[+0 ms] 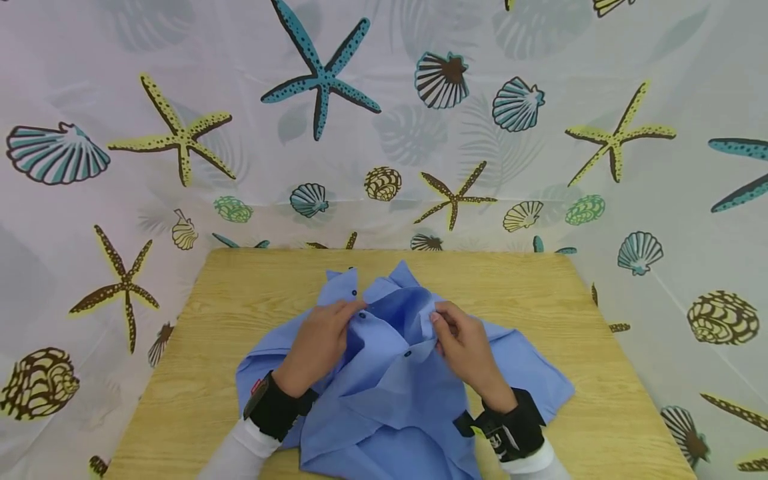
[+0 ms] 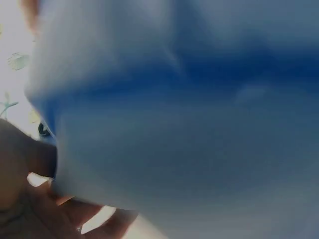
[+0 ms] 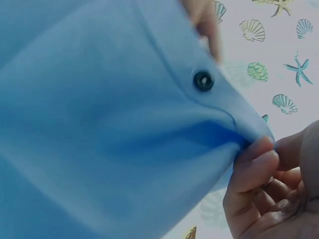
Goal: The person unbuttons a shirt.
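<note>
A light blue button-up shirt [image 1: 384, 373] lies rumpled on the table, its front lifted between the two hands. My left hand [image 1: 318, 340] pinches the front edge on the left, close to a dark button [image 1: 363, 315]. On the right, my right hand [image 1: 471, 347] pinches the opposite part of the opening between thumb and fingers. In the right wrist view, a black button [image 3: 203, 81] sits on the stitched band above the right hand's pinch. Blurred shirt cloth [image 2: 174, 149] fills most of the left wrist view and hides part of the left fingers.
The wooden table [image 1: 600, 400] carries the shirt, whose sleeves spread to both sides. A white cloth [image 1: 384, 147] printed with starfish and shells hangs behind and beside the table. Black bands [image 1: 276, 403] wrap both wrists.
</note>
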A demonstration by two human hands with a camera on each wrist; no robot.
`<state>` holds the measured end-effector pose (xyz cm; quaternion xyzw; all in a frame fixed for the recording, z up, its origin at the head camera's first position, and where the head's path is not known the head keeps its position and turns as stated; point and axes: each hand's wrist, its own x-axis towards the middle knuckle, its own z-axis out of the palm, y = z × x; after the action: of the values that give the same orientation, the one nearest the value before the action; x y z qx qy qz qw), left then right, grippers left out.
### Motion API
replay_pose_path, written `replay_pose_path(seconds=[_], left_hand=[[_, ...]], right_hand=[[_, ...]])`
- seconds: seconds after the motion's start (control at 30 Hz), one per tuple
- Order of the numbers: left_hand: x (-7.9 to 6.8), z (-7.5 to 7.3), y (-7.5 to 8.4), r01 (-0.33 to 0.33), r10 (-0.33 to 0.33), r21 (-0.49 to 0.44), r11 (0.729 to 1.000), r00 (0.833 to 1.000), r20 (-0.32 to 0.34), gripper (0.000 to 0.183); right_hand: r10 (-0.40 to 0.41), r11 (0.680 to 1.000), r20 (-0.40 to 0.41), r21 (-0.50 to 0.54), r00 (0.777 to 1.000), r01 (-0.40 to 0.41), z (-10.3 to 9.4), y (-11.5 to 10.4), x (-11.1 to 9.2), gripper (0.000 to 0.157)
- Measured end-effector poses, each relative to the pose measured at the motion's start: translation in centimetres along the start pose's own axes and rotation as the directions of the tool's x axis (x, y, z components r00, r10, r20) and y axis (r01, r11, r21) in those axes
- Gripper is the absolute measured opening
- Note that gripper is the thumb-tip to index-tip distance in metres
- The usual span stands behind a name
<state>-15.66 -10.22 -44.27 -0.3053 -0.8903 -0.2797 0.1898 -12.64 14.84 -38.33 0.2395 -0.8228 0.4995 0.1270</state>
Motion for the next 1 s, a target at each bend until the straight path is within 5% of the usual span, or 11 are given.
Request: replay_pose_path(seconds=[0.13,0.27,0.47,0.53,0.63,0.77,0.87,1.0], left_hand=[[0.3,0.2,0.0,-0.017,0.005,0.141,0.99,0.996,0.088,0.034],[1.6,-0.1,2.1,-0.078,0.088,-0.061,0.995,0.979,0.184,0.031],[2.8,0.3,3.9,-0.074,0.2,-0.329,0.942,0.908,0.369,0.015],[2.7,0.7,4.0,-0.016,0.174,-0.379,0.925,0.905,0.387,0.009],[2.2,1.4,4.1,0.087,0.094,-0.457,0.885,0.929,0.359,0.006],[1.5,2.4,4.4,0.191,-0.058,-0.484,0.854,0.96,0.275,0.013],[1.2,2.8,4.6,0.256,-0.159,-0.51,0.821,0.961,0.227,0.018],[1.1,2.6,4.7,0.351,-0.227,-0.647,0.677,0.936,0.27,0.016]], right_hand=[[0.014,0.999,0.045,-0.03,0.999,-0.013,-0.1,-0.1,0.6,0.016],[0.019,0.998,0.072,-0.062,0.997,-0.014,0.0,1.3,1.2,0.019],[0.003,0.998,0.117,-0.061,0.993,0.004,0.1,2.1,2.5,0.024],[0.016,0.999,0.123,-0.04,0.992,-0.011,0.3,2.1,2.8,0.024],[0.004,0.991,0.082,-0.134,0.997,0.007,1.0,1.9,2.7,0.027],[-0.144,0.929,-0.029,-0.348,0.989,0.125,2.4,1.5,1.2,0.028],[-0.237,0.908,-0.045,-0.365,0.97,0.205,3.4,1.2,0.0,0.023],[-0.211,0.934,0.019,-0.291,0.977,0.207,4.1,1.2,-1.0,0.023]])
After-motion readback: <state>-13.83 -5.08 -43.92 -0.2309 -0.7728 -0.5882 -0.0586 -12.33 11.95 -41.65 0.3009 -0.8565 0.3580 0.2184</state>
